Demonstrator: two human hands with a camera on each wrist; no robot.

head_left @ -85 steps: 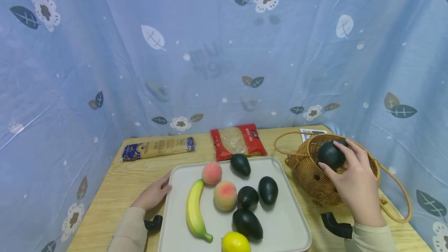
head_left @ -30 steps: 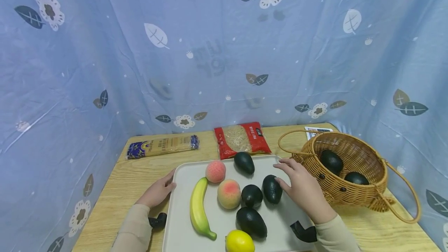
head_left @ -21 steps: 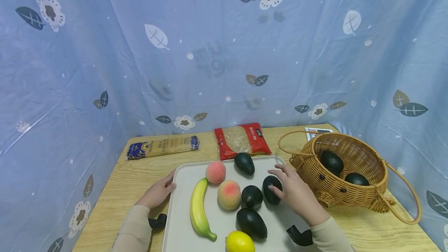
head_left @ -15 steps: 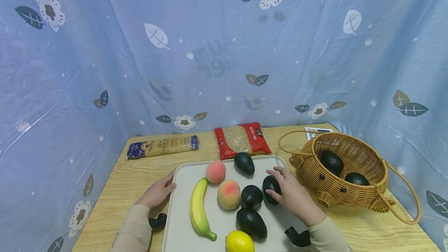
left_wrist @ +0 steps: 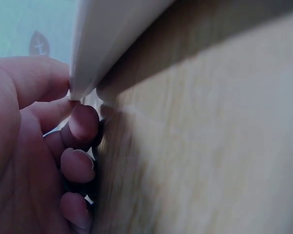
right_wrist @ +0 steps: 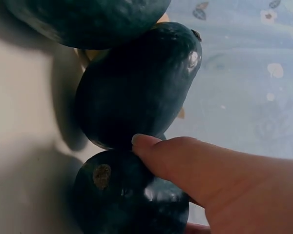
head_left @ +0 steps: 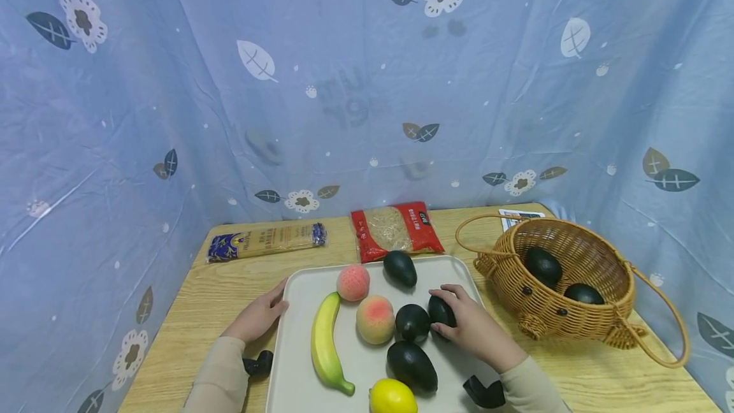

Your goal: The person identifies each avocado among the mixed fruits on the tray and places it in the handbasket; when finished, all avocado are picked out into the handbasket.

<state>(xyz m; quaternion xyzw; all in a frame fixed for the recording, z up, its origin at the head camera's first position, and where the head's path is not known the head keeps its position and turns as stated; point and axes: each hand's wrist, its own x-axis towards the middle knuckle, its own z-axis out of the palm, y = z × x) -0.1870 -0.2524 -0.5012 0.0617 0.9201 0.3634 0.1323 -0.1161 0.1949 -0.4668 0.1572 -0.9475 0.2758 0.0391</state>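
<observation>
Your right hand (head_left: 473, 330): fingers clamped on a dark avocado (head_left: 441, 312), thumb along its left side, fruit within the tray (head_left: 294, 336). Your left hand (head_left: 257, 317): thumb and index finger touching the tray's left edge, the rest bent; you cannot tell whether they grip or merely rest. Just left of your right fingers: one rounder avocado (head_left: 412, 322). Left and nearer you: one oval avocado (head_left: 411, 367) and, closer still, one yellow lemon (head_left: 393, 397). Left and beyond: one far avocado (head_left: 400, 268). Further left, towards your left fingers: one orange-pink peach (head_left: 375, 319), one pink peach (head_left: 353, 282), one banana (head_left: 327, 343), stalk towards you. Right of your right fingers: one wicker basket (head_left: 579, 324), animal-faced, handles folded outward, two avocados (head_left: 543, 266) inside. Beyond your fingers, on the wood-grain surface (head_left: 229, 292): one red bag (head_left: 397, 231) with a clear window; one blue-ended packet (head_left: 266, 242) of long noodles. Behind all: one blue curtain (head_left: 344, 164), leaf-and-flower print.
</observation>
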